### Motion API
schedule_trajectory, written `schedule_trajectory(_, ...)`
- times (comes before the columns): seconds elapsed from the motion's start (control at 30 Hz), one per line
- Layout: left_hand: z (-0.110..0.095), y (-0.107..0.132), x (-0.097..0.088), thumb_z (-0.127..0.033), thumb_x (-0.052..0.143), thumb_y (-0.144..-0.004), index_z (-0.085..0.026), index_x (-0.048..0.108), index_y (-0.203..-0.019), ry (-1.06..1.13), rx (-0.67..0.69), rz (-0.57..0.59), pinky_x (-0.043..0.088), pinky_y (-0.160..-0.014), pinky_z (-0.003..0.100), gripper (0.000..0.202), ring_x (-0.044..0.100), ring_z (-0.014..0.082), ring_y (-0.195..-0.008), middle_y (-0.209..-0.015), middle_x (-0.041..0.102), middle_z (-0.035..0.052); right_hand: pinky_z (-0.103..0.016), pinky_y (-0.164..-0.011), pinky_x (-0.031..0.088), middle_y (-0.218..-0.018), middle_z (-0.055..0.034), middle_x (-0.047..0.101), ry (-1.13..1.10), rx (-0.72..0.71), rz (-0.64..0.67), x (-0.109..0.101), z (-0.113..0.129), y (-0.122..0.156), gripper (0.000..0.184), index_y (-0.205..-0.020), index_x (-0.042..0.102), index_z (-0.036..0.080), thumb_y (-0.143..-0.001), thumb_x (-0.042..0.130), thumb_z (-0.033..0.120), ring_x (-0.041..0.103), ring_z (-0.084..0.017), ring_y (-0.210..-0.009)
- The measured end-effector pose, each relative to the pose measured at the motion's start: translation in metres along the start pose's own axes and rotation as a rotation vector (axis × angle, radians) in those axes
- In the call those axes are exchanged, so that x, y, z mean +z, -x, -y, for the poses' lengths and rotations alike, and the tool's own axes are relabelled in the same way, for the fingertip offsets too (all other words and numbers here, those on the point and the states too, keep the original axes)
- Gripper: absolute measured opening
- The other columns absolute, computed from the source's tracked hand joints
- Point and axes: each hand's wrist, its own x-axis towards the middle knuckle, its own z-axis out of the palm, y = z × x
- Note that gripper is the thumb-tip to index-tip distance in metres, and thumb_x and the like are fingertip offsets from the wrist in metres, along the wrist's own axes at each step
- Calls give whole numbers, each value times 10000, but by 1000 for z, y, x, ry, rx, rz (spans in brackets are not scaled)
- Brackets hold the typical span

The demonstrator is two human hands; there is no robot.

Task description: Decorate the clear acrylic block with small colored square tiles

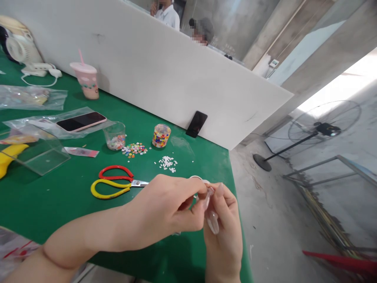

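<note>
My left hand (pixel 167 204) reaches in from the left with its fingers curled in a pinch. Its fingertips meet those of my right hand (pixel 225 220), also closed, above the right edge of the green table. Whatever lies between them is small and mostly hidden; shiny, clear-pinkish bits show there, which may be long nails. Behind the fingers peeks a white curved rim (pixel 198 178). Scissors (pixel 118 184) with one red and one yellow handle lie beyond my left wrist, blade tips covered by that hand. Farther back are white chips (pixel 167 163) and a cup covered in coloured tiles (pixel 161 136).
Coloured tile pieces (pixel 134 149) lie by a clear cup (pixel 115 136). A dark phone (pixel 196 124) leans on the white partition (pixel 141 70); another phone (pixel 81 121) lies on plastic. A pink drink cup (pixel 86 80), clear acrylic box (pixel 44 157) and small fan (pixel 20 49) stand left. Two people are behind the partition.
</note>
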Motion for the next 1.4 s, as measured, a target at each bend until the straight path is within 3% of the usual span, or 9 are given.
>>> schedule_trajectory(0.13,-1,0,0,-80,479,-763,-191,455,-652,-7,-12,-17,223,-406,156,159,270,47,-445,-512,345,-115,-190,-470,351,-440,79,460,13,6,-10,-1,1,0,277,-611,712,234,-816,752,416,346,-48,-420)
schedule_trajectory(0.3,0,0,2,-97,483,-775,-195,469,-652,-18,-10,-41,232,-408,153,159,283,48,-441,-505,361,-113,-191,-446,339,-406,85,412,30,-8,-8,-1,1,0,274,-609,717,244,-806,757,430,332,-52,-404)
schedule_trajectory(0.6,5,4,0,-85,525,-737,-230,554,-792,5,-27,15,265,-422,128,158,304,38,-441,-531,381,-132,-211,-349,165,-443,84,451,43,6,35,-4,6,-3,197,-680,763,268,-812,754,414,269,-27,-348)
schedule_trajectory(0.87,0,1,0,-65,500,-738,-202,525,-700,-21,-23,-26,243,-416,144,144,318,33,-434,-513,392,-122,-188,-372,212,-385,90,418,34,6,23,-3,4,-3,173,-694,770,279,-799,766,416,288,-42,-375)
schedule_trajectory(1.03,2,1,0,-98,518,-736,-198,579,-747,-51,-5,-12,254,-426,160,118,332,38,-434,-513,420,-120,-187,-423,321,-471,66,516,77,-4,-10,-2,8,-3,138,-700,783,285,-740,814,413,371,-52,-426)
schedule_trajectory(1.23,1,3,-5,-79,503,-730,-215,594,-792,-13,-20,64,254,-420,152,175,316,40,-427,-518,387,-125,-201,-322,143,-370,88,392,67,33,26,-4,9,-2,154,-720,782,284,-813,748,401,246,-50,-343)
schedule_trajectory(1.4,0,2,-3,-86,460,-771,-192,503,-676,-128,83,-42,231,-423,199,148,287,63,-454,-529,370,-102,-189,-346,264,-481,58,556,105,-12,-13,-3,6,-1,96,-721,791,296,-774,790,376,356,-46,-376)
